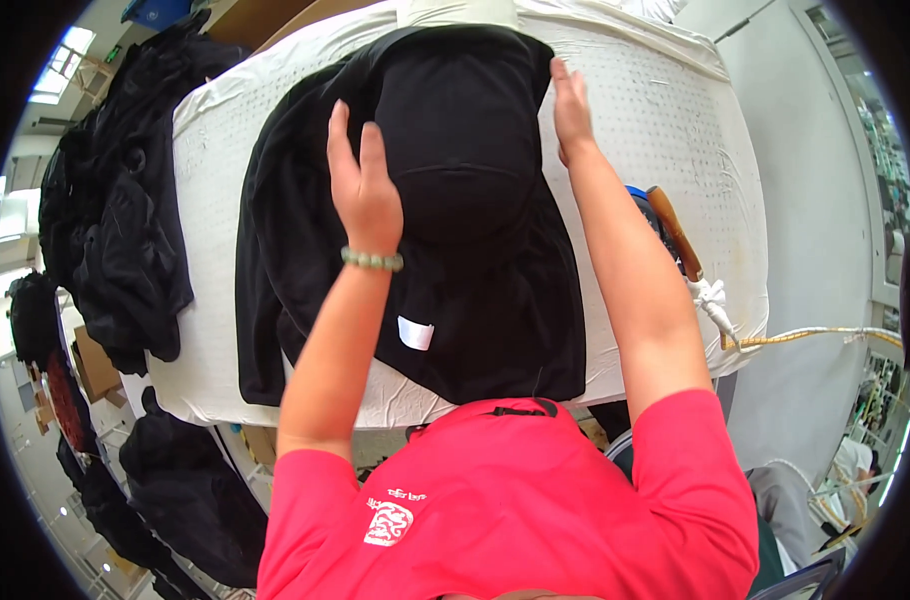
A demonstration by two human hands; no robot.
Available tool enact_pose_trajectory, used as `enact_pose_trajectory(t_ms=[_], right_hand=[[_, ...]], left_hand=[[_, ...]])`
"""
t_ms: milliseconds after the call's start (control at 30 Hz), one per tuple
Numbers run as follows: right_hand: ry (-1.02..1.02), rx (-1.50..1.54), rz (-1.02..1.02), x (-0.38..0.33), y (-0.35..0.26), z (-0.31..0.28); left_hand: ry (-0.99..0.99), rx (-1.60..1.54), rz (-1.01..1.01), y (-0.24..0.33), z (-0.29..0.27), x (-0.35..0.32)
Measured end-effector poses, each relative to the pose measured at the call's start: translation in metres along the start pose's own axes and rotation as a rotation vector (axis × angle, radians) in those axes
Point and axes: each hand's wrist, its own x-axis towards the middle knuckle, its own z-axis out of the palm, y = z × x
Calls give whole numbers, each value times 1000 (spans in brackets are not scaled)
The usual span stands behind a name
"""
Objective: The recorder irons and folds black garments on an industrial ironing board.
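Note:
A black garment [475, 290] lies spread over a white padded table in front of me, its far part pulled smooth over a rounded form. A small white label [415, 333] shows on its near part. My left hand [365, 190], with a beaded bracelet [372, 260] at the wrist, is over the garment's left side, fingers stretched out. Along the right edge of the smooth part is my right hand [573, 112], its fingers extended and slightly blurred. Neither hand grips anything; whether they touch the cloth I cannot tell.
An iron with a wooden handle [675, 232] and blue edge rests on the white table cover [665, 130] beside my right forearm, its wrapped cord [815, 334] running off right. Dark garments [120, 200] are heaped at the left. A pale wall panel [810, 170] stands right.

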Motion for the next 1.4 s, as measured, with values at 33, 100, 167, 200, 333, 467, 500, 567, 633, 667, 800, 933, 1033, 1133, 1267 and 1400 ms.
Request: enact_pose_trajectory(t_ms=[33, 100, 167, 200, 333, 467, 500, 567, 633, 667, 800, 933, 1033, 1133, 1267, 1400], right_hand=[[-24, -16, 133, 17, 15, -6], [-61, -10, 252, 31, 6, -9], [-140, -384, 105, 9, -33, -9], [-167, -575, 27, -3, -51, -18], [-123, -129, -421, -103, -142, -8], [-1387, -517, -771, -300, -207, -3], [-1470, -470, -838, -330, -193, -13], [-1592, -378, -935, -367, -160, -23], [-1465, -391, -808, -378, -134, -38], [-1402, -399, -747, -380, -132, -44], [-1329, -320, -802, -388, -136, -62], [-1279, -354, -808, -398, -135, -72], [-1265, -366, -824, -404, -128, -80], [-1209, -440, -855, -408, -127, -87], [-1095, -504, -940, -402, -134, -94], [-1028, -323, -879, -393, -144, -106]], left_hand=[[0, -4, 9, 11, 1, -17], [10, 4, 40, 28, -3, -44], [-3, -58, -47, 35, -21, -77], [-8, -56, -44, 36, -27, -86], [-89, -493, -559, 43, -61, -107], [-88, -440, -555, 60, -88, -112], [-94, -424, -556, 69, -116, -121], [-56, -383, -548, 88, -120, -144], [-46, -363, -533, 103, -117, -161], [-41, -355, -522, 111, -121, -168], [-43, -338, -479, 132, -114, -176], [-75, -345, -451, 149, -110, -186], [-111, -352, -435, 160, -96, -193], [-151, -369, -421, 167, -87, -193], [-167, -407, -378, 178, -66, -194], [-205, -441, -345, 190, -53, -198]])
